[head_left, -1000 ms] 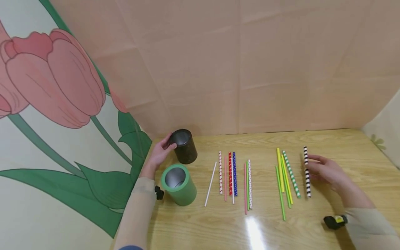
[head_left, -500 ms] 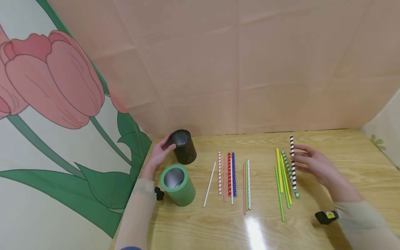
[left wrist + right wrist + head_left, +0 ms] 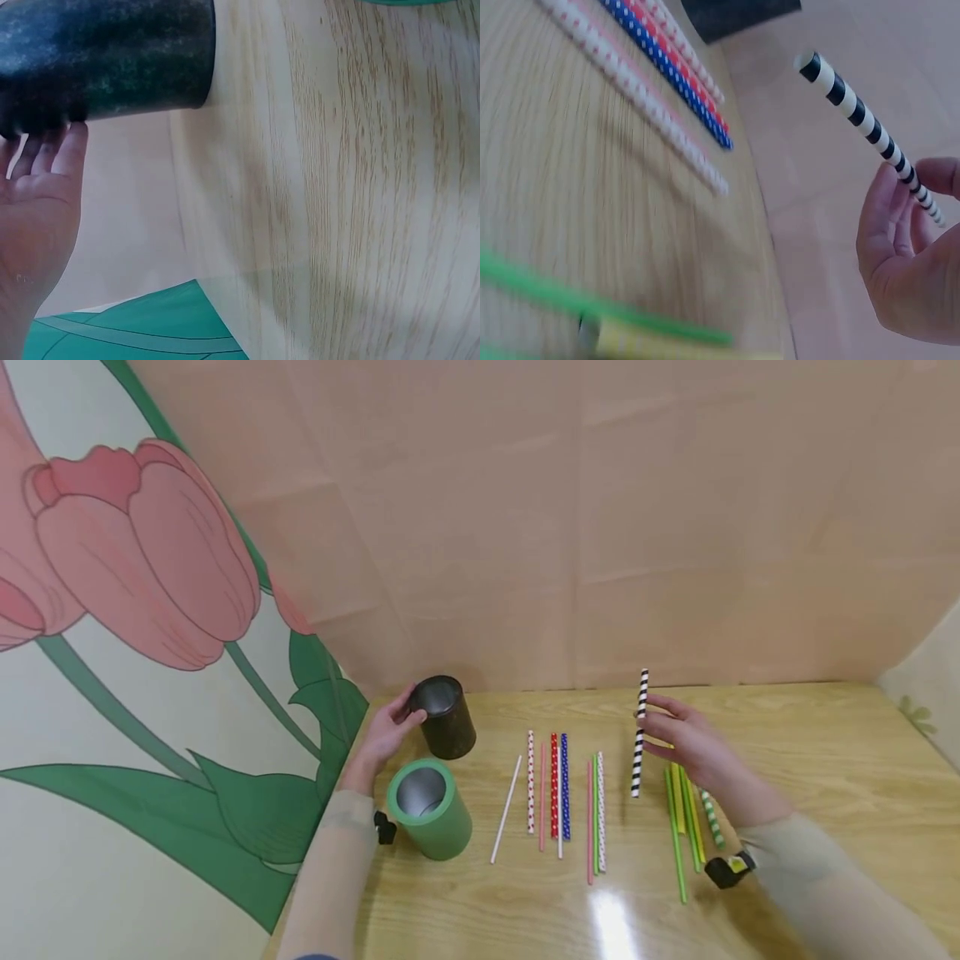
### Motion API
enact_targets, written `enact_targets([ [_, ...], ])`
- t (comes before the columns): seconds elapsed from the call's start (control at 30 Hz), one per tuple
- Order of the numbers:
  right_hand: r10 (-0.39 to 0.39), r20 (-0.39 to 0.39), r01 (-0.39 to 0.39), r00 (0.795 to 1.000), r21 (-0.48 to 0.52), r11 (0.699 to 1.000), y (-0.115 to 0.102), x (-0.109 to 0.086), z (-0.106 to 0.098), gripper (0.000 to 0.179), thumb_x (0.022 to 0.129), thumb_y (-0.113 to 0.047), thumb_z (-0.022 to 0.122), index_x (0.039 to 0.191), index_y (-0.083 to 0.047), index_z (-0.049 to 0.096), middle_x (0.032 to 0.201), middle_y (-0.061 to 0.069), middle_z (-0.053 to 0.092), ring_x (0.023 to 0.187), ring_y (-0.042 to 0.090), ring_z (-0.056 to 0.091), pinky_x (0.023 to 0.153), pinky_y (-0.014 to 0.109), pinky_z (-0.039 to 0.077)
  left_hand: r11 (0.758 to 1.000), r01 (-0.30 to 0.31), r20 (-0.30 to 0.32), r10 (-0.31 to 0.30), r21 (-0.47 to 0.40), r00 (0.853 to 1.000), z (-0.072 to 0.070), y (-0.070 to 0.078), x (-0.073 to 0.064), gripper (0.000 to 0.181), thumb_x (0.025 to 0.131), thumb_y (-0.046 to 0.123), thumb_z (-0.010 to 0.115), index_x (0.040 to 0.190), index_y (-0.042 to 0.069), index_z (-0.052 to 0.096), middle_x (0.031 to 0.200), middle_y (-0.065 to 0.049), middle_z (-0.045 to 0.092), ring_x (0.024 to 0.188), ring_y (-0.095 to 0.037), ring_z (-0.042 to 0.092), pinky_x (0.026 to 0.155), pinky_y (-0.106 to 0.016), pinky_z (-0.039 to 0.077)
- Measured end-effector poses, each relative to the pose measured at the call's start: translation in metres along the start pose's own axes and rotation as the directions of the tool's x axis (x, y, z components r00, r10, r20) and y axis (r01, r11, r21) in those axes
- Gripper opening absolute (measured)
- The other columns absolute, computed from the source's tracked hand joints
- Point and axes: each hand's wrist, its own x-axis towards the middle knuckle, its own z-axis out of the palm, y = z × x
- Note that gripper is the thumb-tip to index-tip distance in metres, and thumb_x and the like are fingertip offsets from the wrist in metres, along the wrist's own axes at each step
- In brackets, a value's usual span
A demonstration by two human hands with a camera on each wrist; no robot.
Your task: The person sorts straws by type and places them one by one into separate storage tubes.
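My right hand (image 3: 686, 739) pinches a black-and-white striped paper straw (image 3: 639, 735) between thumb and fingers. The straw is raised above the wooden table, nearly upright in the head view; its open end (image 3: 810, 64) shows in the right wrist view. At the back left, my left hand (image 3: 388, 727) holds the side of a black cylindrical cup (image 3: 448, 727), thumb and fingers spread around it near the rim. Fingertips press the cup's wall (image 3: 112, 67) in the left wrist view. A green cup (image 3: 435, 831) with a thick rim stands just in front of the black one.
Red, blue and white dotted straws (image 3: 566, 793), with thin pink, green and white ones, lie mid-table (image 3: 517, 910). Yellow and green straws (image 3: 678, 827) and a green-striped straw (image 3: 712, 818) lie under my right forearm. A pink-beige covered wall (image 3: 600, 568) closes the back.
My right hand has lifted the striped straw off the table's right side and carried it left, past the yellow and green straws. My left hand stays at the black cup.
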Motion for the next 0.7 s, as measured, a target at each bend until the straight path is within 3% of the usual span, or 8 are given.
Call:
enact_targets([
  [0.13,-0.001,-0.025,0.002,1.000,0.037,0.999,-0.006,0.012,0.027,0.050,0.108,-0.016,0.066,0.152,-0.009,0.043,0.111,-0.010,0.067,0.104,0.005,0.065,0.087,0.025,0.060,1.000,0.001,-0.003,-0.001,0.024,1.000,0.000,-0.001,0.000,0.071,0.108,0.023,0.069,0.169,0.013,0.034,0.172,-0.012,0.032,0.154,-0.031,0.039,0.121,-0.045,0.039],
  [0.33,-0.013,-0.083,0.026,0.996,0.158,0.987,-0.015,0.029,0.064,0.031,0.107,-0.013,0.066,0.136,-0.014,0.054,0.106,-0.009,0.068,0.100,0.006,0.067,0.085,0.026,0.061,0.999,-0.022,-0.011,0.022,0.028,1.000,0.001,-0.001,0.002,0.069,0.108,0.019,0.069,0.168,0.010,0.035,0.171,-0.015,0.034,0.153,-0.032,0.039,0.121,-0.045,0.038],
  [0.7,-0.085,-0.134,0.113,0.987,0.217,0.970,-0.029,0.058,0.133,0.040,0.107,-0.008,0.061,0.144,-0.002,0.046,0.113,0.003,0.062,0.100,0.013,0.068,0.087,0.028,0.062,1.000,-0.013,0.023,0.012,0.016,1.000,0.000,0.007,0.001,0.069,0.107,0.011,0.067,0.167,0.005,0.033,0.170,-0.022,0.030,0.154,-0.036,0.037,0.120,-0.048,0.036],
])
